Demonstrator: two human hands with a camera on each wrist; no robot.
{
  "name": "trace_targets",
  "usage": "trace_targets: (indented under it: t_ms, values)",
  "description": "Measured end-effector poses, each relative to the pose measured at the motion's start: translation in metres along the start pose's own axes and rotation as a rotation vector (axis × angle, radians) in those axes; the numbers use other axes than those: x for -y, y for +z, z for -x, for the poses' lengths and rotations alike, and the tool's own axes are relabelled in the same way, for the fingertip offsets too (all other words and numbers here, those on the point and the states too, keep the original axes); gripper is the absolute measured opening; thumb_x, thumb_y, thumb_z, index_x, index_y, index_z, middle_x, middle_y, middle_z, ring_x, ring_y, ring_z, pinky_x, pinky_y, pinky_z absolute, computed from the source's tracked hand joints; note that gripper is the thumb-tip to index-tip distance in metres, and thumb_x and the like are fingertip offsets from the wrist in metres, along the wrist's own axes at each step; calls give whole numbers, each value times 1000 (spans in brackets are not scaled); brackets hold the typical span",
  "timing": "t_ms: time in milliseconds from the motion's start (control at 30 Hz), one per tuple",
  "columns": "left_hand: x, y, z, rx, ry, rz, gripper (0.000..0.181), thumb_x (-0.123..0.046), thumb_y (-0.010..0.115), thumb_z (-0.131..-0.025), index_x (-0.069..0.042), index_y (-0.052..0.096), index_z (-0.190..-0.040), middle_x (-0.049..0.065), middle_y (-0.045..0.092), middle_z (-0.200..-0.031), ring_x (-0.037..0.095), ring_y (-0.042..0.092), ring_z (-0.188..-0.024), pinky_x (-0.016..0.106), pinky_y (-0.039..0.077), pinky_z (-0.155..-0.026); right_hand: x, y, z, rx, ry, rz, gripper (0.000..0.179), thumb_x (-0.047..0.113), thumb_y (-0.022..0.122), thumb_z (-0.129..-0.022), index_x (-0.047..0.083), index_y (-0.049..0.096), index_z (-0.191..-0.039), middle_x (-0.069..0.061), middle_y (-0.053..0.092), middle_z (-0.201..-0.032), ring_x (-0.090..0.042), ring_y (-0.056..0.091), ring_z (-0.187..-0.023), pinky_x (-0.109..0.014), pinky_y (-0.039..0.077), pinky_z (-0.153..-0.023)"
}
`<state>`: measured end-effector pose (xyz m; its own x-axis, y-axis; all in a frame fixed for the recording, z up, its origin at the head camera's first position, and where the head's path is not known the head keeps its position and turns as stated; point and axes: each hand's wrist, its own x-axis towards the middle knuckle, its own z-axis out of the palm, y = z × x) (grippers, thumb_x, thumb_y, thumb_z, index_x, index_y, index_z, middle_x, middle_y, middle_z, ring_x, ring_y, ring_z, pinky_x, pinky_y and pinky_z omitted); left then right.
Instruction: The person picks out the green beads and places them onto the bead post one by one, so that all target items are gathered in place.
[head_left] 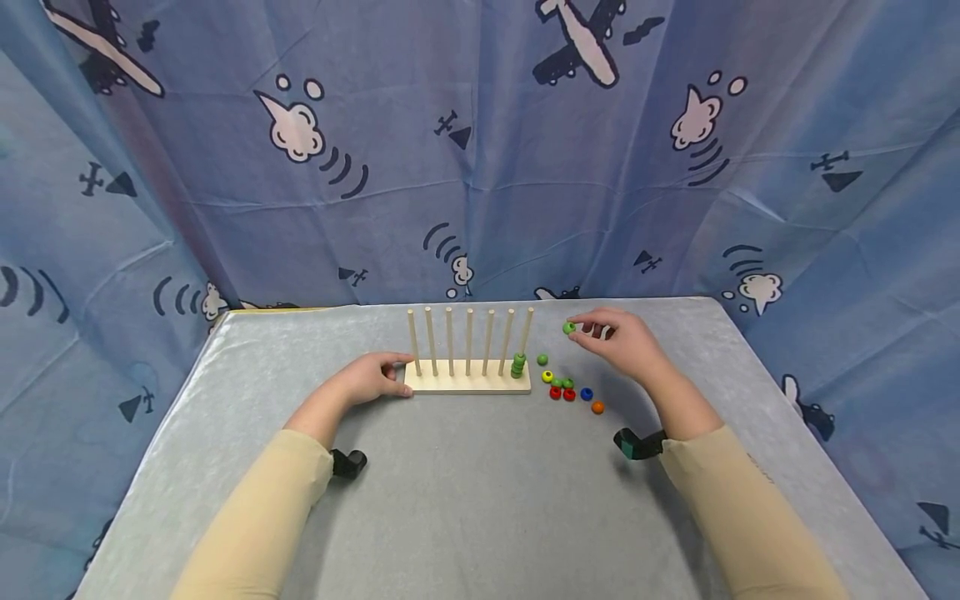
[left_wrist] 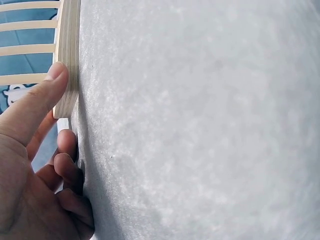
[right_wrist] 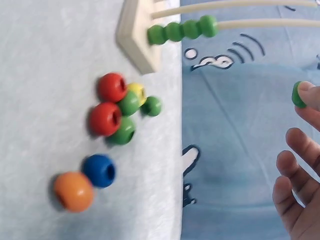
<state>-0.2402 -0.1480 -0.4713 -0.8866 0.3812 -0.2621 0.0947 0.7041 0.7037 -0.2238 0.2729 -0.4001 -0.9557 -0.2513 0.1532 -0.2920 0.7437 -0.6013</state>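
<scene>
A wooden peg rack (head_left: 467,385) stands on the table, with several thin upright pegs along its base. Its rightmost peg carries a stack of several green beads (head_left: 518,365); the other pegs are bare. With thumb in front and fingers behind, my left hand (head_left: 367,377) grips the base's left end, seen closely in the left wrist view (left_wrist: 30,145). My right hand (head_left: 628,342) pinches a green bead (head_left: 569,328) between thumb and finger, raised to the right of the rack and apart from it. The bead shows partly behind the thumb in the right wrist view (right_wrist: 298,96).
Loose beads lie right of the rack: a yellow bead (head_left: 547,377), red beads (right_wrist: 105,119), green beads (right_wrist: 151,106), a blue bead (right_wrist: 99,170) and an orange bead (head_left: 597,407). The grey-white table (head_left: 480,500) ends at a blue patterned curtain (head_left: 390,183) behind.
</scene>
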Motion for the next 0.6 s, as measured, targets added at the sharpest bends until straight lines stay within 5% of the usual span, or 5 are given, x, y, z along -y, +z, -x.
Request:
trace_targets:
  t_ms: [600]
  values:
    - [-2,0,1,-3,5,1,64,-26,82,-83,-10,57,-140,1,51,-80,15,44,-71,32,37,-69,46,-8,-9,-72,-116,-83,25,29,70,-94,18,74,-117,1,60,-91,-16,53,-81,-34,46,-70]
